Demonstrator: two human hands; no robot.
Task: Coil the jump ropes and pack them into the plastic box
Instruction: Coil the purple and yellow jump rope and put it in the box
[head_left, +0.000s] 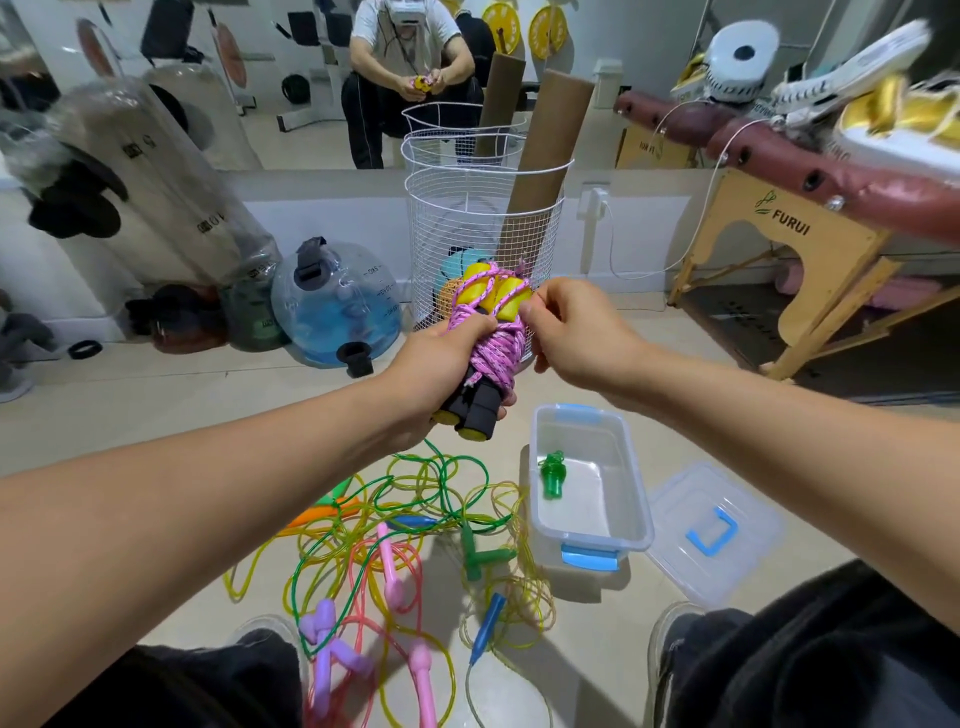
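Note:
A pink braided jump rope (491, 345) is wound around its own black-and-yellow foam handles, held up in front of me. My left hand (441, 369) grips the bundle from the left around the handles. My right hand (571, 332) pinches the rope near the top right of the bundle. Below to the right, the clear plastic box (631, 486) with blue clips stands open on the floor, holding a small green rope handle (551, 475). Several loose ropes (410, 540) in green, yellow and pink lie tangled on the floor between my knees.
The box's clear lid (714, 540) with a blue handle lies right of the box. A white wire basket (483, 234) stands behind my hands, water-filled weight bags (337, 304) to the left, a wooden massage table (779, 249) at right. A mirror shows a seated person.

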